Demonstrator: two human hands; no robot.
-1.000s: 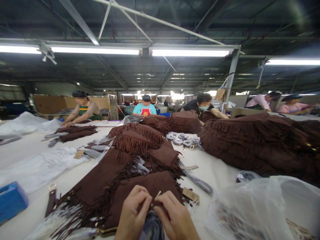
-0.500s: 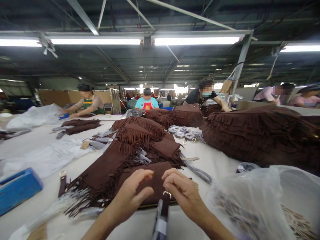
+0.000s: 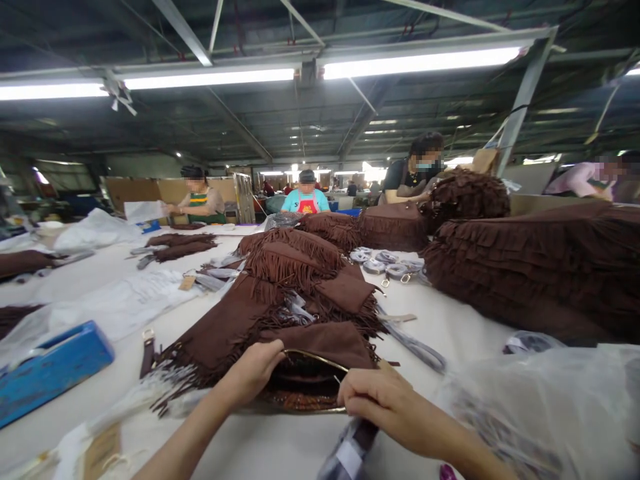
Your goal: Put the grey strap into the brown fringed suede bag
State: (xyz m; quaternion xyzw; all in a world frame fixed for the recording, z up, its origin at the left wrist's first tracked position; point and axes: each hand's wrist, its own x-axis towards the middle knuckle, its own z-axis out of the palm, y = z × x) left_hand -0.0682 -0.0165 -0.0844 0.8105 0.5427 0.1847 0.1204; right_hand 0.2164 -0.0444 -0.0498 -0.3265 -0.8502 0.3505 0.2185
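Brown fringed bag [image 3: 325, 339] lies near centre on the white table [image 3: 450, 333], mouth open toward the wearer. Left hand [image 3: 256, 369] grips the mouth's left rim. Right hand [image 3: 385, 400] is at the right rim, fingers closed on the wrapped strap [image 3: 350, 455].

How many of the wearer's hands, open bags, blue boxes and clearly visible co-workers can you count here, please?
Wearer's hands: 2 (left hand, right hand)
Open brown bag: 1
Blue box: 1
Co-workers clearly seen: 4 (green apron, red apron, black top, pink top)
Total: 8
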